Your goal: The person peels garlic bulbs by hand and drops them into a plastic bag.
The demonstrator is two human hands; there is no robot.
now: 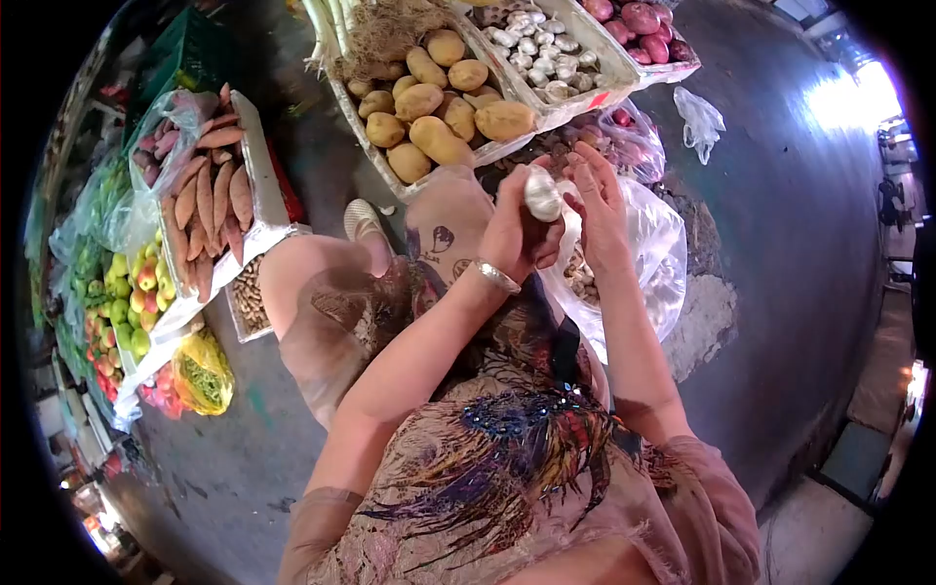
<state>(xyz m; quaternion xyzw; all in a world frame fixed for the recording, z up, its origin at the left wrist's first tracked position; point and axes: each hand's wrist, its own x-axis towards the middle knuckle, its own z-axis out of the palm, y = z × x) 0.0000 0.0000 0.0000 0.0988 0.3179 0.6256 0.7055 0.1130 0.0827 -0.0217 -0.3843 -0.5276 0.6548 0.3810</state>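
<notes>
A white garlic bulb (542, 193) is in my left hand (514, 226), with the fingers wrapped round its lower left side. Just to the right of the bulb, my right hand (602, 210) is raised with its fingers apart; whether a fingertip touches the bulb is hard to tell. Below and behind my right hand lies a clear plastic bag (651, 263) with small pale pieces inside. Ahead of my hands stands a white foam box of garlic bulbs (546, 58), beside a box of potatoes (439, 141).
Red onions (643, 29) fill a box at the top right. A crumpled plastic bag (698, 124) lies on the floor. At left are sweet potatoes (216, 200), peanuts (251, 297), pears (146, 283) and a yellow bag (203, 372). My knees flank the middle.
</notes>
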